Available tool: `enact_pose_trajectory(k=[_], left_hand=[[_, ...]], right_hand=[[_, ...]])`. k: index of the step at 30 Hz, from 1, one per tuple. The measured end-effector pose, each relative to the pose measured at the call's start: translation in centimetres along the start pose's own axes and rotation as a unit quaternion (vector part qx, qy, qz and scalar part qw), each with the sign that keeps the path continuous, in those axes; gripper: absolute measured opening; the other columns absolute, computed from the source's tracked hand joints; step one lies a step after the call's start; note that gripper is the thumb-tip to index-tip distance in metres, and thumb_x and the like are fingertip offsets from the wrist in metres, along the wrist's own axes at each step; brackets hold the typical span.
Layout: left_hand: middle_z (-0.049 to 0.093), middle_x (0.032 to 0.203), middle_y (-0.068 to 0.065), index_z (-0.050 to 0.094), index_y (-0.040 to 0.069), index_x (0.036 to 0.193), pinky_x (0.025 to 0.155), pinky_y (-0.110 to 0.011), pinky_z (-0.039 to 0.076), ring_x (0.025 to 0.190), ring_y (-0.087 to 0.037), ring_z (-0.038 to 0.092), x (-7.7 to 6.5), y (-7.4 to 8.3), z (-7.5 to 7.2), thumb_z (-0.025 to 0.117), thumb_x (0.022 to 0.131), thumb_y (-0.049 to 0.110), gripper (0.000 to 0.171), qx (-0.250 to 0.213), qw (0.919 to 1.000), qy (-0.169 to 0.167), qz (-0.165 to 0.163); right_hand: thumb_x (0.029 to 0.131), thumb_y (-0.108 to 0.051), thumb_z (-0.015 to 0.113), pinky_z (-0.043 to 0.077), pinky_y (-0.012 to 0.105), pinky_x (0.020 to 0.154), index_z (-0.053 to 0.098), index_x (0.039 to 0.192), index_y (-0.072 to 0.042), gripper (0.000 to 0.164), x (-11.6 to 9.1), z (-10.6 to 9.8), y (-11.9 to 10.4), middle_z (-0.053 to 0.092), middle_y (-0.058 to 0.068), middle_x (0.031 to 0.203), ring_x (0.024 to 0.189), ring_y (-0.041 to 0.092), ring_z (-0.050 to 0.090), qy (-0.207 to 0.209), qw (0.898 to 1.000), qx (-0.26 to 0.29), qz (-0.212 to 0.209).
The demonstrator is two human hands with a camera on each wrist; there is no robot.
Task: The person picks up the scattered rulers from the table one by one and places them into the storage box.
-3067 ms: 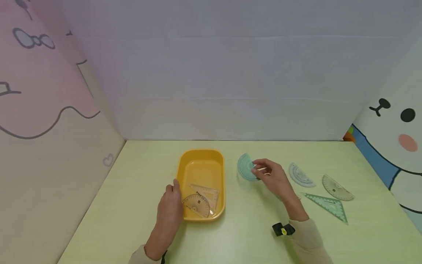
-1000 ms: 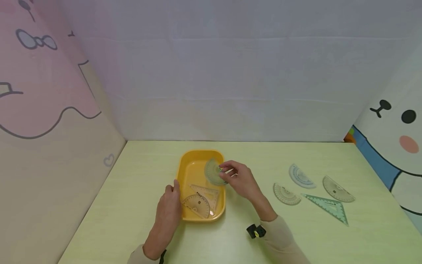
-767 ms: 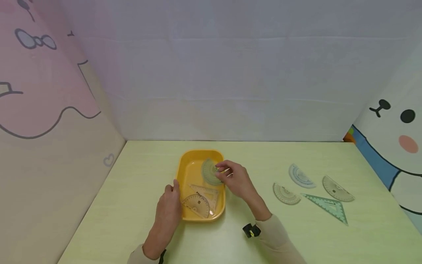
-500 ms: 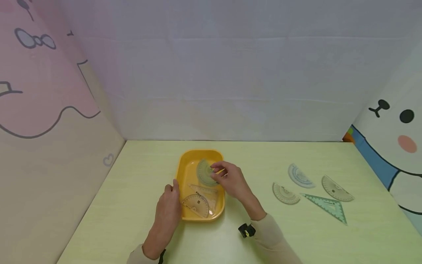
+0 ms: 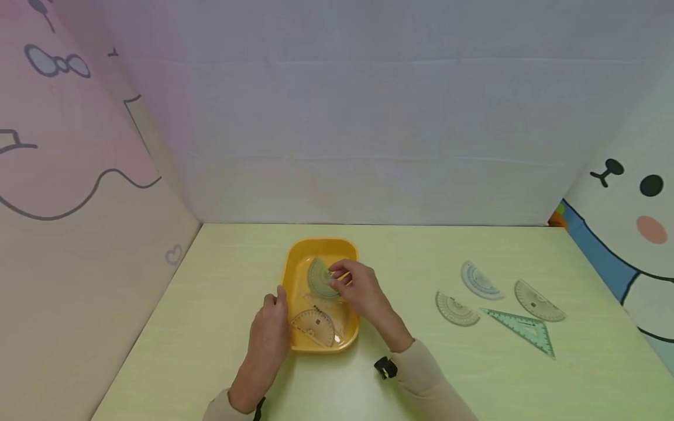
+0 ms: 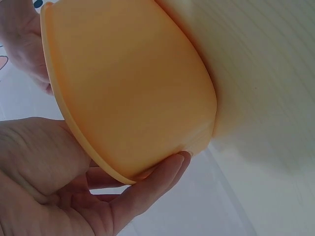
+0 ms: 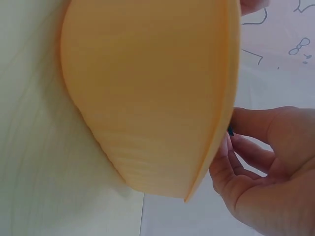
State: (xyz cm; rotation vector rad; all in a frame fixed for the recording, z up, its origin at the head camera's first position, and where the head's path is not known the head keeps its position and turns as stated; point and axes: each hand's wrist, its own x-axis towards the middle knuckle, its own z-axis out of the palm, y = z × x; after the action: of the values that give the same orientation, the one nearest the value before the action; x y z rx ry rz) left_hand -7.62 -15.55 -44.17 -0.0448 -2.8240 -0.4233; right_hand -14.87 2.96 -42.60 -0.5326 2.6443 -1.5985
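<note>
My left hand (image 5: 269, 330) grips the left rim of a yellow tray (image 5: 293, 248), its thumb and fingers on the wall and rim in the left wrist view. Over the tray's far half, my right hand (image 5: 359, 287) pinches the straight edge of a clear greenish protractor (image 5: 317, 279). At the tray's near end lie another clear protractor (image 5: 312, 325) and a clear set square (image 5: 339, 316), the latter partly covered by the held protractor. In the right wrist view the tray wall (image 7: 152, 93) hides most of what the right fingertips pinch.
On the table (image 5: 231, 269), to the right, lie a clear protractor (image 5: 456, 310), a bluish protractor (image 5: 480, 282), a greyish protractor (image 5: 538, 302) and a green set square (image 5: 526, 330). A white back wall (image 5: 368, 193) and printed side panels border the table.
My right hand has carried the green protractor from the table right of the tray leftward over the tray, uncovering a protractor beneath its wrist. The left hand and tray stay in place.
</note>
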Motion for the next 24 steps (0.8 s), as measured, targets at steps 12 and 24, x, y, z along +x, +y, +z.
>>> enact_pose_trajectory(k=[12, 24], left_hand=[[0.057, 0.093, -0.025, 0.055, -0.018, 0.131, 0.061, -0.044, 0.057, 0.064, -0.032, 0.06, 0.0, -0.1, -0.1, 0.065, 0.089, -0.017, 0.043, 0.009, 1.0, 0.002, 0.001], [0.057, 0.093, -0.026, 0.055, -0.018, 0.13, 0.061, -0.044, 0.058, 0.063, -0.033, 0.061, 0.0, -0.2, 0.1, 0.067, 0.088, -0.017, 0.044, 0.006, 1.0, 0.0, 0.004]], right_hand=[[0.092, 0.001, 0.074, 0.056, 0.029, 0.073, 0.07, 0.108, 0.005, 0.017, 0.5, 1.5, 0.2, 0.068, 0.011, 0.093, 0.079, 0.021, 0.065, -0.021, 0.998, -0.039, -0.035], [0.092, 0.004, 0.072, 0.054, 0.028, 0.071, 0.068, 0.108, 0.006, 0.017, 0.0, 2.7, 0.2, 0.062, 0.01, 0.091, 0.079, 0.021, 0.061, -0.048, 0.995, -0.085, -0.036]])
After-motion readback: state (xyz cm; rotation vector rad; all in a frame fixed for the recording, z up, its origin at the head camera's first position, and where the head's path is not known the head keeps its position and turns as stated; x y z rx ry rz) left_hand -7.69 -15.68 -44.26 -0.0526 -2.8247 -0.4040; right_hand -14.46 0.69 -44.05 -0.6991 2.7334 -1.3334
